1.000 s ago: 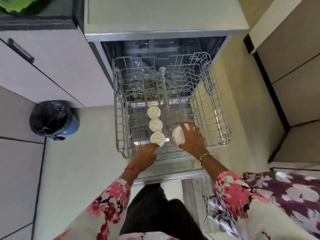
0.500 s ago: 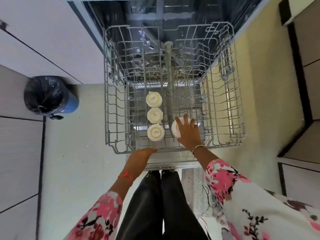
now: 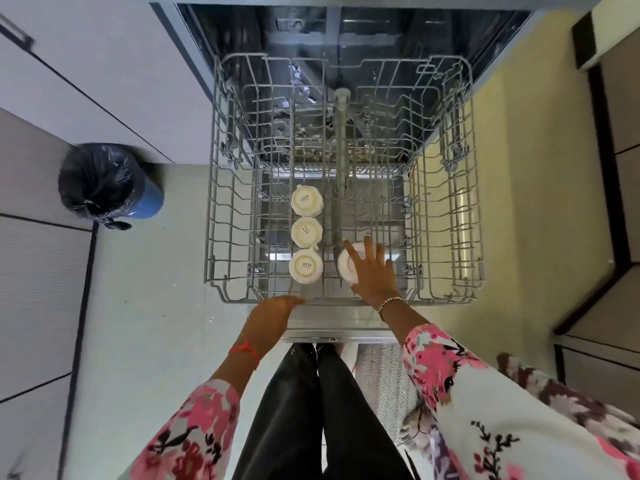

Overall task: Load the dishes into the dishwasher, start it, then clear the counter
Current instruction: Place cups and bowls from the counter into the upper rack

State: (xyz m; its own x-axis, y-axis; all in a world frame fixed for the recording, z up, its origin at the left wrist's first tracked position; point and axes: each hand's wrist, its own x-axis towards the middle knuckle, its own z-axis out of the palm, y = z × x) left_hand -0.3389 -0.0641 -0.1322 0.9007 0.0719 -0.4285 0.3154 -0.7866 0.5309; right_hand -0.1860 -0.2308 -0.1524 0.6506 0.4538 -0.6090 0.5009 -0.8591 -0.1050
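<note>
My right grip (image 3: 374,271) lies released on top of an upturned white cup (image 3: 346,268), fingers (image 3: 369,249) spread out straight over its base, thumb pointing away towards the rack's middle. That cup sits in the pulled-out wire rack (image 3: 221,202) of the open dishwasher (image 3: 263,36), close to the rack's front edge and just right of the grey centre tube (image 3: 341,150).

On the other side of the tube three more white cups stand upside down in a row from the front edge towards the back: the nearest cup (image 3: 305,266), the middle cup (image 3: 306,232) and the far cup (image 3: 306,201), each touching or nearly touching the next. The nearest one is level with the cup under my right grip, the tube between them.

My left grip (image 3: 277,310) is at the rack's front edge, towards its left corner, knuckles up. Its fingertips meet the front wire, but I cannot tell whether they clench it or only rest there.

A black-lined blue bin (image 3: 104,183) stands on the floor, well apart from the rack's left side.
</note>
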